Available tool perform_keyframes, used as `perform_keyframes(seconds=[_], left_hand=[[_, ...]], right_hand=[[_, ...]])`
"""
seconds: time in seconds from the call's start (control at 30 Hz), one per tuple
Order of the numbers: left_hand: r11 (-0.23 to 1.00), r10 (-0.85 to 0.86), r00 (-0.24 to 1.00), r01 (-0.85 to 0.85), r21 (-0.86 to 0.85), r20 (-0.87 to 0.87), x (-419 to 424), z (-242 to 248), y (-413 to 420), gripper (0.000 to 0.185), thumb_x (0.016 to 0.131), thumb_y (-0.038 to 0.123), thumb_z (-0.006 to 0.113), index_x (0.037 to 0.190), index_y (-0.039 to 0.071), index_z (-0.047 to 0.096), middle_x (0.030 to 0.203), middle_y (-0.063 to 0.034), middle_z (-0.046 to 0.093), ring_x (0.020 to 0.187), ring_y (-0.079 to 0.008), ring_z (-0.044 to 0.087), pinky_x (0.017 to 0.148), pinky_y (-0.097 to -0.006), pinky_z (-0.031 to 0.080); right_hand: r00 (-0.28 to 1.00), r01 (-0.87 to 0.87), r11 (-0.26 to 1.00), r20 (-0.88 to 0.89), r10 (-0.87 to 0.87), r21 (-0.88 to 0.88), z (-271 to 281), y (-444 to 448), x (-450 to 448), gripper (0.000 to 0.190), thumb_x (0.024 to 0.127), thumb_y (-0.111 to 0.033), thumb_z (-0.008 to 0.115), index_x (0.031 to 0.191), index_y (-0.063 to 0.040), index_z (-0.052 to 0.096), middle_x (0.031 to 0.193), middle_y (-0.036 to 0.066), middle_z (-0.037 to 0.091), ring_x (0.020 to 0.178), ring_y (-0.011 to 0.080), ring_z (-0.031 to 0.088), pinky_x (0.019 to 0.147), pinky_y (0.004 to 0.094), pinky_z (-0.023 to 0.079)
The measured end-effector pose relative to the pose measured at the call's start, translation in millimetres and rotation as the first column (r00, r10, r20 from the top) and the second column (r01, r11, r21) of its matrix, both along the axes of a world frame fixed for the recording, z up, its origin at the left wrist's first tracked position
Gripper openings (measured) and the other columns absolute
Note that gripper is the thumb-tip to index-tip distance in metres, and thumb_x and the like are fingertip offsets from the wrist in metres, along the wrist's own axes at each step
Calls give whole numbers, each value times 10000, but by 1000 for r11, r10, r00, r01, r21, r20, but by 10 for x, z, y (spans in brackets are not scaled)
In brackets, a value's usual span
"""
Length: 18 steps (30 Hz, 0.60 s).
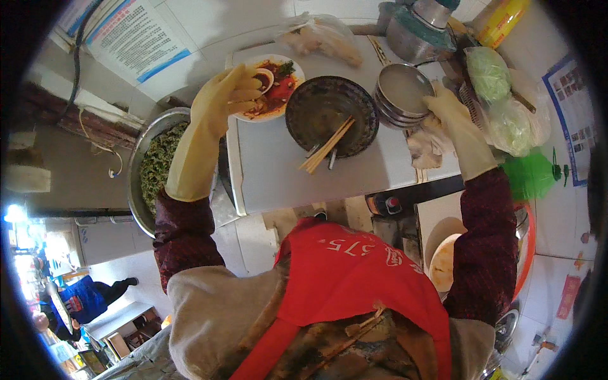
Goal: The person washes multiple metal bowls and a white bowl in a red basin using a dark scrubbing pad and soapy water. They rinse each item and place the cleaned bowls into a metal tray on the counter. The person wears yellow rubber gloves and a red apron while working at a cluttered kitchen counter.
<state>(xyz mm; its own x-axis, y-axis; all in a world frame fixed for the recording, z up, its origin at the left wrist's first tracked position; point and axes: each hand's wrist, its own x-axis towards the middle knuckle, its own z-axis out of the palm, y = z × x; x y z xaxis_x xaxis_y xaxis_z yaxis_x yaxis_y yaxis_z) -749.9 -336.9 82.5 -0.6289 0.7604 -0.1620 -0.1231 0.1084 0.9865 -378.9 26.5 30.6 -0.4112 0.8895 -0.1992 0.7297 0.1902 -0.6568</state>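
My left hand (235, 90), in a pale yellow rubber glove, is over the left side of a white plate (297, 71) smeared with red sauce and food scraps. Its fingers are apart, the tips beside a small sauce bowl (266, 80) on that plate. To the right sits a large dark patterned bowl (327, 92); wooden chopsticks (330, 145) and metal utensils (333, 159) lean across its near rim. My right hand (441, 102), gloved alike, grips the right rim of a stack of several bowls (403, 90). The fingers behind that rim are partly hidden.
All this stands on a white worktop (266, 175). A metal basin (135, 190) of chopped greens is at left. Behind are a plastic bag of food (323, 40) and a metal appliance (418, 38). Bagged cabbages (489, 73) lie right. A person (80, 304) is far left.
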Motion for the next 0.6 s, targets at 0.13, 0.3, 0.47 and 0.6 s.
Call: perform_keyframes(seconds=[0.13, 0.3, 0.47, 0.6], left_hand=[[999, 37, 998, -36, -24, 42, -25, -172, -194, 512, 1040, 474, 634, 1264, 15, 673, 1120, -120, 753, 959, -213, 741, 842, -340, 607], [998, 4, 997, 1, -59, 81, 41, -298, -247, 496, 1040, 467, 629, 1286, 39, 675, 1138, -110, 746, 989, -205, 737, 870, -341, 587], [993, -101, 987, 107, -41, 121, 164, -338, -138, 473, 1034, 444, 629, 1310, 61, 666, 1169, -104, 741, 1038, -206, 732, 889, -336, 572], [983, -154, 982, 163, -79, 110, 303, -351, -20, 457, 1038, 441, 607, 1304, 74, 667, 1158, -106, 735, 1056, -220, 721, 895, -352, 571]], right_hand=[[1000, -20, 1000, 15, 20, -3, 78, 67, 0, 339, 981, -128, 621, 1312, -58, 610, 819, 51, 589, 506, 113, 484, 408, 312, 353], [986, -65, 998, -153, 68, 26, 114, 19, 112, 255, 965, -103, 624, 1205, -26, 658, 753, 9, 560, 505, 87, 456, 407, 285, 303], [914, 35, 955, -377, -150, -296, 329, -216, 67, 189, 944, -104, 634, 1121, -60, 684, 734, 8, 564, 490, 79, 439, 399, 287, 279], [971, 130, 973, -172, -164, -191, 575, -415, -18, 251, 948, -154, 662, 1180, -59, 655, 801, 64, 635, 544, 127, 561, 433, 297, 361]])
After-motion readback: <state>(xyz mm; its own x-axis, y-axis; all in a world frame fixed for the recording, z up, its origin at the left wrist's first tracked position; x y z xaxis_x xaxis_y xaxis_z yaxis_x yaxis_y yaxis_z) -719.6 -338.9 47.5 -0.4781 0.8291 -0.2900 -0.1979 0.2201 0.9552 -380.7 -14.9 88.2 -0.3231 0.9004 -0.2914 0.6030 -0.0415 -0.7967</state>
